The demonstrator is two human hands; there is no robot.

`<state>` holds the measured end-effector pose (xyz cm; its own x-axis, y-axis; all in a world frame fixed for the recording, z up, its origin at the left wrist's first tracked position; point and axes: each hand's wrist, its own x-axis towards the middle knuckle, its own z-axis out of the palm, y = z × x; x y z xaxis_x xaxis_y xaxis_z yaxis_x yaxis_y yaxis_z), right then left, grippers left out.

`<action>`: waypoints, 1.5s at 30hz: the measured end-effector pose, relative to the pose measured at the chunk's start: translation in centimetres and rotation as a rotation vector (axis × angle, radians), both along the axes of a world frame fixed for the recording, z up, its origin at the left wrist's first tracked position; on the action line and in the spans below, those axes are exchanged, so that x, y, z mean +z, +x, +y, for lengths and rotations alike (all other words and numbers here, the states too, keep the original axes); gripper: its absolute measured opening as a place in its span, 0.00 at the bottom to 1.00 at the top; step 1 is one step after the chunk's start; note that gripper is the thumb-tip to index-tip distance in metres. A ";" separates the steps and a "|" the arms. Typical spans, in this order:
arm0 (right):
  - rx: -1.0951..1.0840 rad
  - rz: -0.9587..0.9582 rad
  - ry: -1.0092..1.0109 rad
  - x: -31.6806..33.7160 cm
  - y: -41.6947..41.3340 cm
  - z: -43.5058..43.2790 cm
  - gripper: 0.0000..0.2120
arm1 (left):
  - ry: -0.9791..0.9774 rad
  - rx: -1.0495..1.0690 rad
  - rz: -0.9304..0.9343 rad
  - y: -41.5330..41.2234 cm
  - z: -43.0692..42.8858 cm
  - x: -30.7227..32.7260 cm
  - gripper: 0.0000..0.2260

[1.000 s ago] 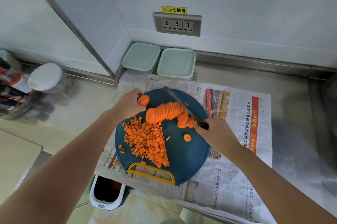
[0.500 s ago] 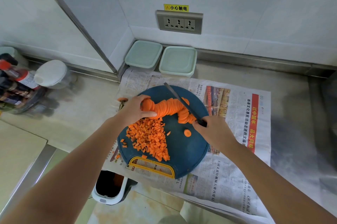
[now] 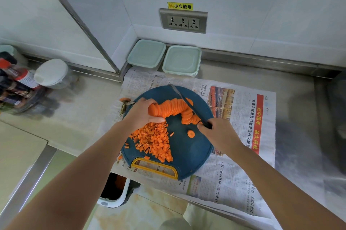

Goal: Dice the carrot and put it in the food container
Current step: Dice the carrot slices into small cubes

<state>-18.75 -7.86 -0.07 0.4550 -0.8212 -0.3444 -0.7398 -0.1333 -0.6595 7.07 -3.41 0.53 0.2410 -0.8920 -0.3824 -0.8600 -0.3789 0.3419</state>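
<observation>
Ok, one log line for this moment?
left hand: grips carrot slices | right hand: holds knife | diced pile on cutting board | food containers lidded

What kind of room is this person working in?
Most likely a kitchen, perhaps a commercial one: what looks like a steel counter, a cutting board bearing sliced carrot with a knife held over it, and lidded food containers against the wall.
</observation>
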 end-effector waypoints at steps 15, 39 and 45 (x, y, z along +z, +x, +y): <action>0.214 -0.008 0.396 2.3 -4.9 -2.0 0.30 | -0.202 0.235 0.183 1.2 -0.1 0.8 0.21; 0.611 0.316 0.268 0.4 -7.1 -9.2 0.30 | -0.148 0.656 0.952 -2.5 2.4 2.3 0.23; 0.706 0.369 0.184 0.5 -4.3 -12.3 0.31 | -0.119 0.646 0.878 -2.3 2.7 1.8 0.27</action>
